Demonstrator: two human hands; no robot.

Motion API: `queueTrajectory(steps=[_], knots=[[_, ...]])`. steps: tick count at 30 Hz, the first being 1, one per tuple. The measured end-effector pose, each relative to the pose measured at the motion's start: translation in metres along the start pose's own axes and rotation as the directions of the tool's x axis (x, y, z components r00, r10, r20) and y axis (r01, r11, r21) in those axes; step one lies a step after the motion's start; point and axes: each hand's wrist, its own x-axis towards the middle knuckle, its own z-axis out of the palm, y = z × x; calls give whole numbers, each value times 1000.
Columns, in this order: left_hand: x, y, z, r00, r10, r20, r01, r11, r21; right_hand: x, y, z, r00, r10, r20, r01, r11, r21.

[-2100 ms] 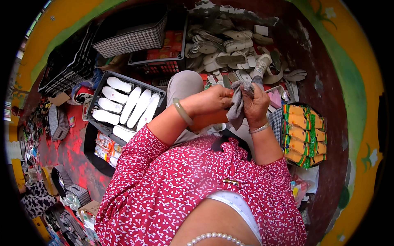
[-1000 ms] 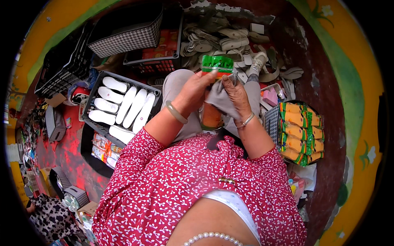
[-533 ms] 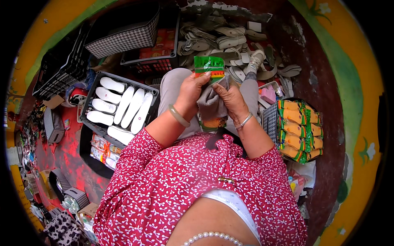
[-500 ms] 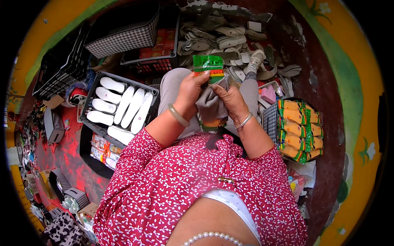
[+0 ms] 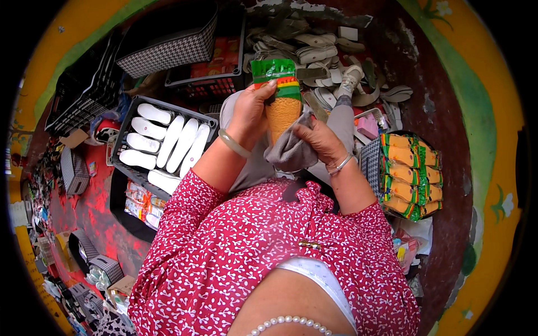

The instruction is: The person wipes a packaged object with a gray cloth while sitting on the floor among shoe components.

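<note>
Above my lap, my left hand [image 5: 255, 112] pinches the upper part of a packaged insole [image 5: 283, 115], a clear packet with a green top and an orange-tan insole inside. My right hand [image 5: 322, 143] is closed on a bunched grey cloth [image 5: 294, 148], which lies against the lower right of the packet. The cloth covers the packet's lower end. A basket [image 5: 370, 162] with a checked side stands to my right, stacked with similar green and orange packets [image 5: 404, 176]. To my left, a dark crate [image 5: 124, 115] holds several white insoles [image 5: 180, 143].
Loose grey and white insoles [image 5: 314, 53] lie piled beyond my legs. A checked bin [image 5: 168, 53] and a black crate [image 5: 204, 84] with red packets stand at the far left. Below the insole crate are more packets [image 5: 143, 203]. A pink item [image 5: 368, 126] sits near the right basket.
My right hand has drawn the grey cloth down and right, uncovering the orange-tan face of the packet. My left hand has shifted slightly left and up with the packet.
</note>
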Motion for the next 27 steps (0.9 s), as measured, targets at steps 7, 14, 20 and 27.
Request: queueTrajectory(steps=[7,14,20,27], knots=[[13,36,-20,968,237,-85,-245,965,-99,-24,-16,-46,978,-205,31,183,925,332],[19,39,-25,904,378,-198,-412,895,-170,-25,-12,-22,927,-322,192,204,863,463],[13,25,-4,843,513,-161,-533,837,-121,-10,-11,8,964,-250,87,164,821,547],[-3,8,2,857,510,-72,-515,849,-121,-1,-3,10,928,-206,-312,342,802,489]])
